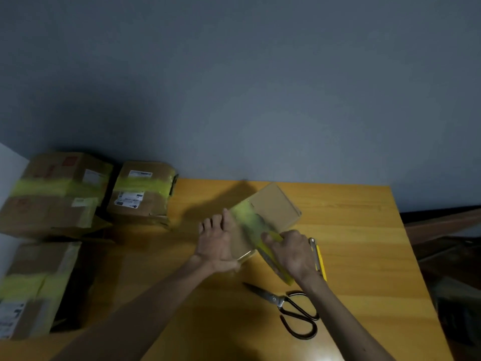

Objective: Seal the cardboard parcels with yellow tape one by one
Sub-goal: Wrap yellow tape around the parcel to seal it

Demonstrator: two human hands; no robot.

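Small cardboard parcel (277, 204) mid-tabletop (351, 243), tilted, blurred. Yellow tape band (247, 220) across its top. Left hand (216, 243) open, fingers straight, pressed flat against parcel's left side. Right hand (291, 252) curled round yellow tape roll (279, 272) at parcel's near right edge. Scissors (283, 303) flat on tabletop, just beside right forearm. Yellow cutter (319, 259) beside right hand. Three taped parcels (59, 194) stacked far left.

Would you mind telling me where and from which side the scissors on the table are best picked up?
Probably by the black loop handles, from the near right: the scissors lie flat, loops nearest the viewer, closed blades pointing away to the left, keeping fingers clear of the tip.
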